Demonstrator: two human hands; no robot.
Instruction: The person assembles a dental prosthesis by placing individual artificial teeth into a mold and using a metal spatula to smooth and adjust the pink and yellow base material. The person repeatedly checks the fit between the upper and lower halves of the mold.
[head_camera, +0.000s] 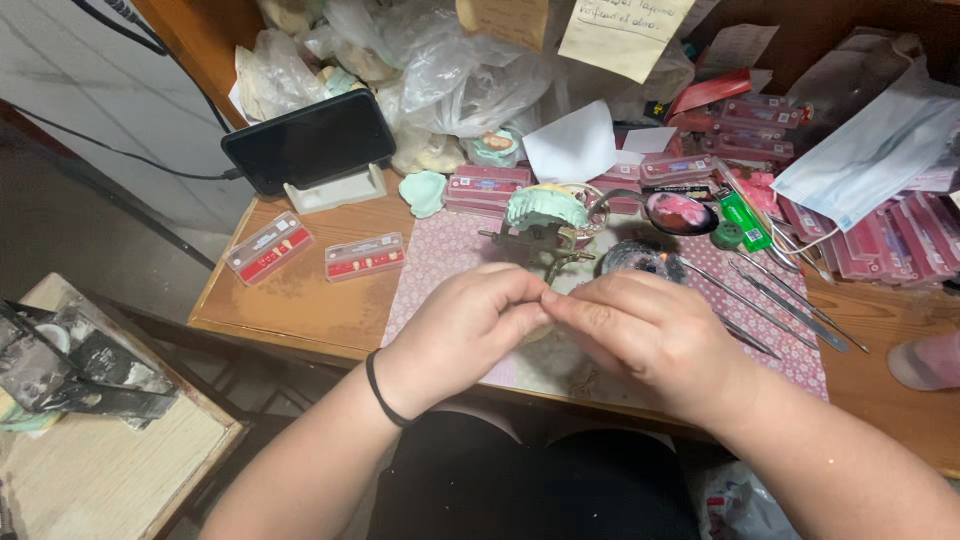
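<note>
Both hands, left hand and right hand, are pinched together on something tiny I can't make out, so it looks mid-job, with the green dental cast waiting on its articulator untouched.

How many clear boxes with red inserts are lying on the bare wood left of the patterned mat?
2: one clear box nearer the table's left edge, another clear box beside the patterned mat. Similar pink boxes are stacked farther back.

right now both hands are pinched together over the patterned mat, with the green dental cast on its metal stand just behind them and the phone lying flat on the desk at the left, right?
Not quite: the phone is not lying flat; it is propped up on a white stand. The rest holds in the head view: the left hand and right hand meet fingertip to fingertip over the patterned mat, and the green dental cast sits on its metal stand just behind them.
</note>
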